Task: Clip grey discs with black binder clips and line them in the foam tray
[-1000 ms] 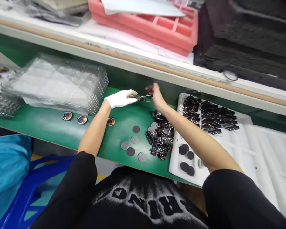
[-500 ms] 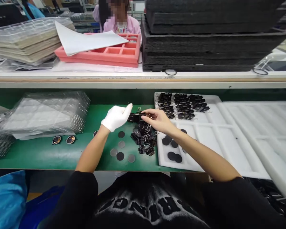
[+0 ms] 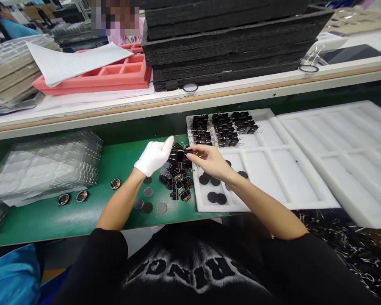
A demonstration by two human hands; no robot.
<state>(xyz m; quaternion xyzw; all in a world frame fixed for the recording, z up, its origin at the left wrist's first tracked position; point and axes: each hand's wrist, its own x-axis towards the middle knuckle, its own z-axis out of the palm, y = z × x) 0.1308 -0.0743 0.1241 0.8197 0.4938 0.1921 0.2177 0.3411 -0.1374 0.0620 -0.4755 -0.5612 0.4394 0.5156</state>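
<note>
My left hand [image 3: 155, 156], in a white glove, is closed on a small black clipped piece [image 3: 179, 155] above the green bench. From the right, my bare right hand [image 3: 206, 159] pinches the other side of that piece. Its details are too small to make out. Just below lies a pile of black binder clips [image 3: 179, 182]. Several round discs [image 3: 148, 192], dark and clear, lie on the bench left of the pile. To the right, a white foam tray [image 3: 263, 195] bears rows of binder clips [image 3: 222, 125] and black discs [image 3: 217, 198].
Clear plastic trays [image 3: 51, 165] are stacked at the left, near round parts with orange-brown centres [image 3: 81, 196]. Another white foam tray [image 3: 352, 169] lies right. Black foam blocks [image 3: 228, 46] and a pink tray [image 3: 98, 80] stand on the shelf; a person sits beyond.
The view has turned to the right, so the bench and shelf appear tilted and shifted left. Both hands remain together on the black piece.
</note>
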